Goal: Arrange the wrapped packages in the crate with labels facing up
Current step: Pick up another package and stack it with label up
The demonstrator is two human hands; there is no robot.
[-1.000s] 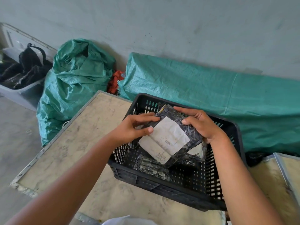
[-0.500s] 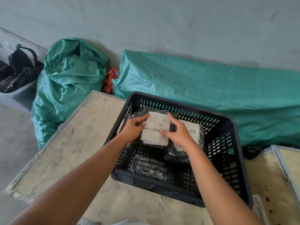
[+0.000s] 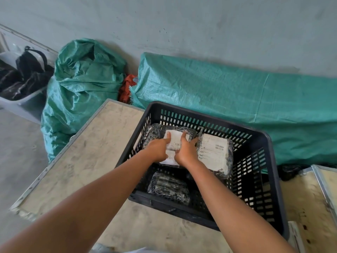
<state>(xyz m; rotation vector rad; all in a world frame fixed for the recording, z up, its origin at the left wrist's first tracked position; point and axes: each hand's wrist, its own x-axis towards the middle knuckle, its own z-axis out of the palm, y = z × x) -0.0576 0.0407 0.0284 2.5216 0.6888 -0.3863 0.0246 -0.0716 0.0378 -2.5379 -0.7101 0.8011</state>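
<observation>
Black crate (image 3: 262, 143) on bench (image 3: 87, 154) — three wrapped packages. Left hand (image 3: 157, 149) and right hand (image 3: 185, 152) press far-left package (image 3: 174, 142) flat, label up; neither grip closes round it. Near package (image 3: 168, 187) shows no label — likely next to turn.

Against the grey wall (image 3: 182, 24), stood a bulging green woven sack (image 3: 82, 88), with a long green tarp-covered bundle (image 3: 237, 106) lying to its right and a scrap of orange-red cloth (image 3: 126, 88) wedged between the two. At far left, sat a grey plastic tub (image 3: 23, 105) filled with dark bags. In front, spread a scuffed, metal-edged pale desk (image 3: 87, 152), with a second metal-edged panel (image 3: 326, 181) at the right edge.
</observation>
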